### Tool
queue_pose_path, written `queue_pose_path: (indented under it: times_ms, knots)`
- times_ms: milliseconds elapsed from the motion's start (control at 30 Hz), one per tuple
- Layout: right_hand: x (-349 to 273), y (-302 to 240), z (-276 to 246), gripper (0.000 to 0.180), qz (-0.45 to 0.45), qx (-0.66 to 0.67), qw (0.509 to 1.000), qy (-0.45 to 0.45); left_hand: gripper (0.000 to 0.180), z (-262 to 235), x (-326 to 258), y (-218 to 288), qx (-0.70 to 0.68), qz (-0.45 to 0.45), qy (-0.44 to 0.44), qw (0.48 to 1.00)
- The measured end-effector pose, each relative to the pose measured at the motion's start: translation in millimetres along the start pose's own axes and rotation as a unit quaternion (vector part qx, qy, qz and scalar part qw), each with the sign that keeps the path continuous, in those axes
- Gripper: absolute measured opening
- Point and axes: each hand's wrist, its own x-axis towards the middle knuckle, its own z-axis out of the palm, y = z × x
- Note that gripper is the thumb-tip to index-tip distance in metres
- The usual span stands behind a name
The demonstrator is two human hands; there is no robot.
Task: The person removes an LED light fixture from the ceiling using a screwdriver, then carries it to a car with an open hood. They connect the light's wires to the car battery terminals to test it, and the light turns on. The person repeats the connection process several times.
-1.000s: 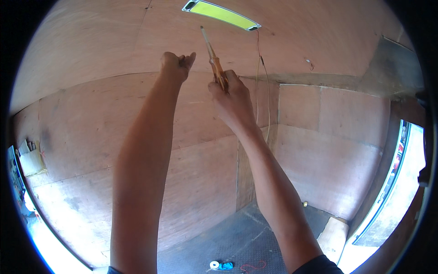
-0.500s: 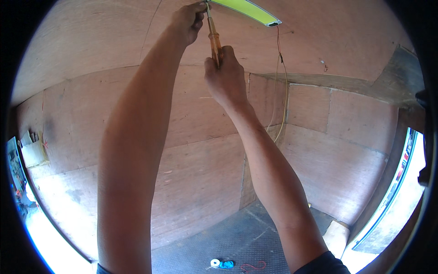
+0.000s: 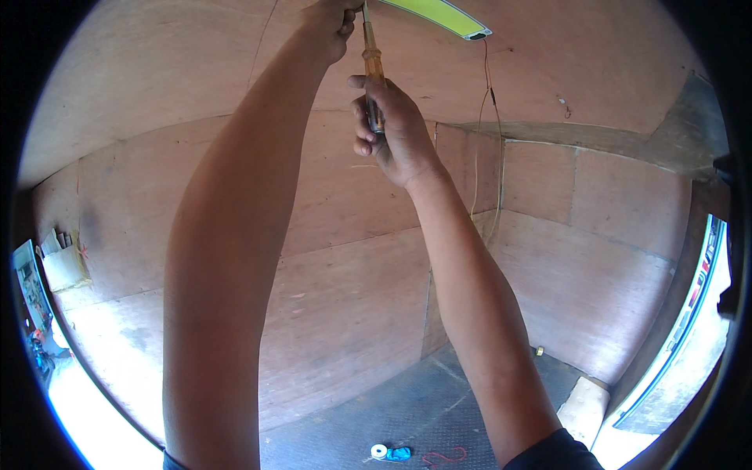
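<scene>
Overhead, my right hand (image 3: 395,129) is closed around the amber handle of a screwdriver (image 3: 373,66), thumb along one side and fingertips showing at the left. The shaft points up toward the ceiling, beside the near end of a long yellow-green light panel (image 3: 435,16) with a pale rim. My left hand (image 3: 333,31) is raised next to the screwdriver's tip, its fingers curled together there. What those fingers pinch is hidden at the top edge of the picture, and so is the spot that the tip meets.
Thin wires (image 3: 486,70) hang from the panel's far end down the wall. Wooden boards line the ceiling and walls (image 3: 360,188). On the dark textured floor (image 3: 329,439) lie a white roll (image 3: 379,451), a blue item (image 3: 399,453) and a red cord (image 3: 446,456). Bright openings stand at both sides.
My right hand has turned on the screwdriver handle, so its curled fingers now show on the left. The whole view has shifted slightly; my left hand stays near the tip.
</scene>
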Motion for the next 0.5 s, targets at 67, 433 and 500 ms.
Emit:
queue_pose_path:
  times_ms: [67,433,500]
  knots:
    - [-1.7,-0.9,1.1,0.043,0.005,0.02,1.0,-0.016,0.008,2.7,-0.4,0.2,0.011,0.003,0.033,0.999]
    - [3.2,6.6,-1.4,0.048,0.015,0.039,0.999,-0.022,0.009,-4.0,4.5,1.0,0.052,0.024,0.027,0.998]
    - [5.1,8.3,-4.0,0.05,0.032,0.168,0.98,-0.101,0.01,-5.0,4.3,0.7,0.05,0.025,0.024,0.998]
